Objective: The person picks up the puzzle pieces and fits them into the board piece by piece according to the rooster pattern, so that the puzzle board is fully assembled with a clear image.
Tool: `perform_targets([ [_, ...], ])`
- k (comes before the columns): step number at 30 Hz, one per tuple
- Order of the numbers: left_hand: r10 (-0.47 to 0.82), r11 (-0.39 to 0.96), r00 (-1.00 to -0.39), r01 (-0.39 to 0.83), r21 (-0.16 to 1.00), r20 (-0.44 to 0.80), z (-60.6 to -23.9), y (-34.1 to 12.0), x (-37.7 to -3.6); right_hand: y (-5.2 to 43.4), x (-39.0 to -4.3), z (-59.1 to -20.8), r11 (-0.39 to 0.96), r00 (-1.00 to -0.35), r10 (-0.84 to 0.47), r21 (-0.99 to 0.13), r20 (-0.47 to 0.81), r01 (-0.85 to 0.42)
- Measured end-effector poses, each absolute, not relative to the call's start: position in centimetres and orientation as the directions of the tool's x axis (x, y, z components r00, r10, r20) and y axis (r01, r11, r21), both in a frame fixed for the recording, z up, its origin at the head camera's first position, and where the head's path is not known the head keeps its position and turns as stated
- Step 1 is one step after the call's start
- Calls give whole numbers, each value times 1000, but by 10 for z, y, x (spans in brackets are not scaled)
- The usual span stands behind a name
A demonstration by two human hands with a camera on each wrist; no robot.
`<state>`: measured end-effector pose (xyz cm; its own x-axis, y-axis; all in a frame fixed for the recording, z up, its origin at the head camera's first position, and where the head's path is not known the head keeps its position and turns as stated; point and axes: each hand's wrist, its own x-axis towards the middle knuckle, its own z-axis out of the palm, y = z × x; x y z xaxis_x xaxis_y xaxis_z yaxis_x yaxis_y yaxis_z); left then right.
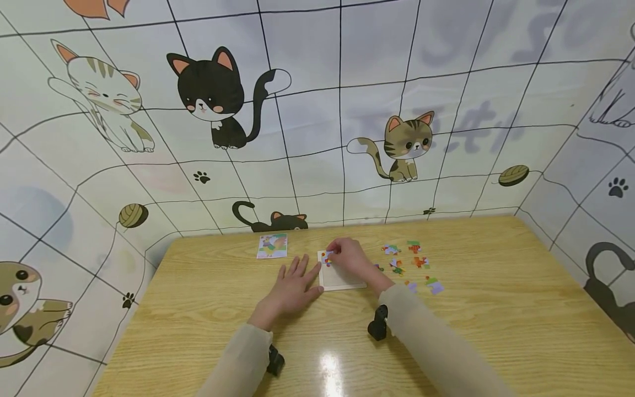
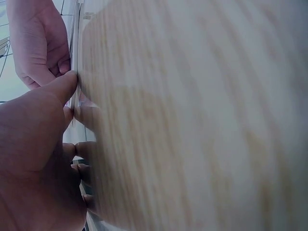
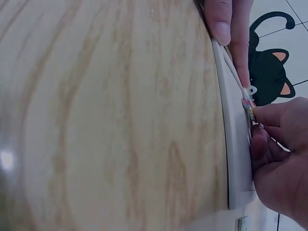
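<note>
A shallow white puzzle tray lies on the wooden table in front of me. My left hand rests palm down to its left, fingers spread, with the thumb and index fingertip at the tray's edge. Over the tray's far left corner, my right hand pinches a small colourful puzzle piece between curled fingers and thumb. In the head view, the puzzle piece shows red, yellow and blue patches, partly hidden by the fingertips. From the left wrist, my left thumb is seen against the tray's side.
Several loose jigsaw pieces lie scattered right of the tray, some partly behind my right forearm. A square picture card lies at the back left. The wooden table meets a cat-patterned wall at its far edge.
</note>
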<state>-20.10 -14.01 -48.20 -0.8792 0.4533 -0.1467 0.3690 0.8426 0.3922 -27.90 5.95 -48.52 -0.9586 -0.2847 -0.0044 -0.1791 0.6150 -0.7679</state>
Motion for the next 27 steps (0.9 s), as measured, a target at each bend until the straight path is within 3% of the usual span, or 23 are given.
perform_targets([
  [27, 453, 839, -881, 368, 402, -139, -483, -139, -201, 57, -272, -496, 668, -945, -314, -687, 90, -288],
])
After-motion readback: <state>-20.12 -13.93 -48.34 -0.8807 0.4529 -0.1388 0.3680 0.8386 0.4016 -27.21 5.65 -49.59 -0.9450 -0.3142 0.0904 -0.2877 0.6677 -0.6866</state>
